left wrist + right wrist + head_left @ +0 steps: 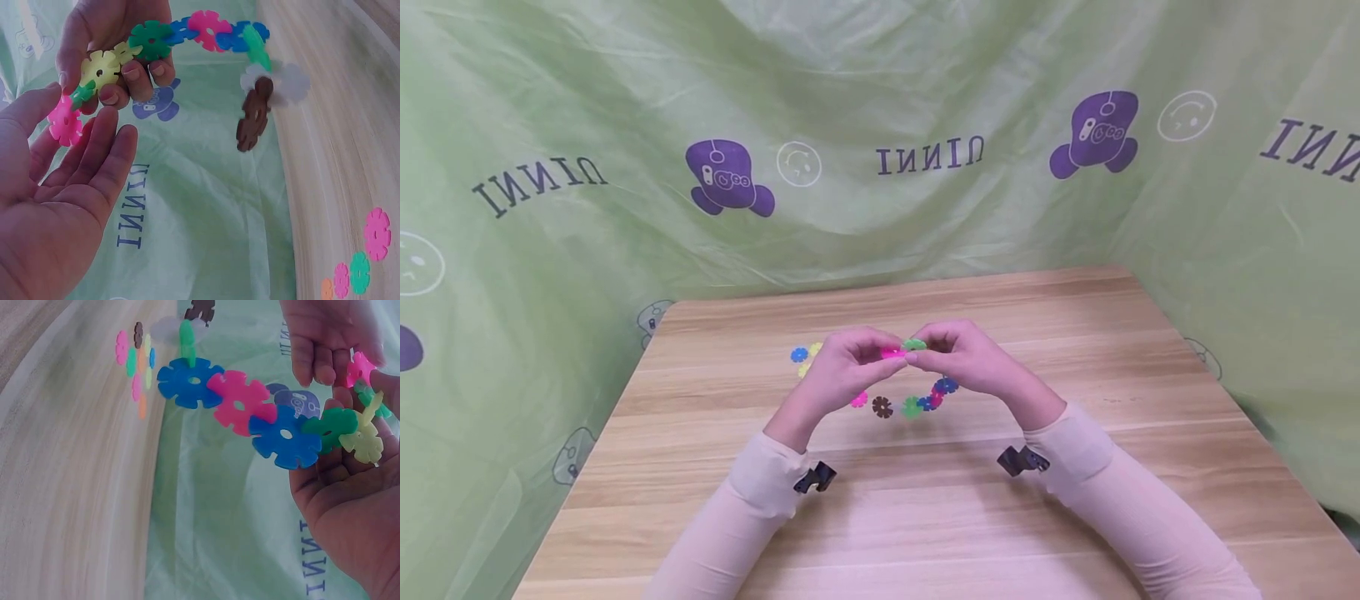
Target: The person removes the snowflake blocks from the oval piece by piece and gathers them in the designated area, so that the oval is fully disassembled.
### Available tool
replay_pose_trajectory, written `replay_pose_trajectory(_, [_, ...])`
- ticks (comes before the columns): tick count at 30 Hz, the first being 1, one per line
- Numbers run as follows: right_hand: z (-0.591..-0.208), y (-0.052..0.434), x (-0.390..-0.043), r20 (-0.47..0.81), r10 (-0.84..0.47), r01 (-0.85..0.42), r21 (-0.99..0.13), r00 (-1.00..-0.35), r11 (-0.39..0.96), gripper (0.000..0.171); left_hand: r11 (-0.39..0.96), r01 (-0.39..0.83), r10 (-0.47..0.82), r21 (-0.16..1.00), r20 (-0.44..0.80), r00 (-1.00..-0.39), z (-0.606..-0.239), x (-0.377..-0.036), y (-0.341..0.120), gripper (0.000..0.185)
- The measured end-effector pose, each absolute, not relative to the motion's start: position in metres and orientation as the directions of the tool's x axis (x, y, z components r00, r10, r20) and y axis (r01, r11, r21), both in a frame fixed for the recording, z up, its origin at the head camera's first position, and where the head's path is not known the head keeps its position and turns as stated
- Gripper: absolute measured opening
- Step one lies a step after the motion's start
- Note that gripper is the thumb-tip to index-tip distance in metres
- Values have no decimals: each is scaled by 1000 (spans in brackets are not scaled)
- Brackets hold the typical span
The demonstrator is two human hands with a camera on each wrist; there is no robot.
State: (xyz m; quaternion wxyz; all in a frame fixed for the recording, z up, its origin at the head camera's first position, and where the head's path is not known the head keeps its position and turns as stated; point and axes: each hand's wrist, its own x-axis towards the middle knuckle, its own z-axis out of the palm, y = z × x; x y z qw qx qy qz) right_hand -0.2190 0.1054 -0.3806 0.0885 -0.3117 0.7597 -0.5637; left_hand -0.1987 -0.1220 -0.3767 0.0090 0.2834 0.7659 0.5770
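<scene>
The chain of flower discs (244, 394) is held in the air above the counter (887, 517). The left hand (846, 367) pinches its pink end disc (65, 128); the right hand (970, 358) grips it near a yellow disc (106, 61). To me it seems light, thin and rather stiff, but the slotted joints (262, 420) may slip apart, so better to take hold close beside them.

Left grip (842, 372) pinches pink disc (892, 352); right grip (964, 358), green disc (914, 344); wooden table (677, 425) beneath.
</scene>
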Motion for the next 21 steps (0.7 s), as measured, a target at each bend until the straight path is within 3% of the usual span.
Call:
replay_pose_trajectory(10, [-381, 106, -220, 226, -577, -390, -904, -785, 177, 10, 115, 548, 479, 828, 437, -761, -382, -205, -123, 12])
replay_pose_trajectory(21, [-379, 102, -218, 240, -520, -371, -914, -820, 162, 21, 179, 666, 438, 724, 548, -713, -367, -191, -118, 10])
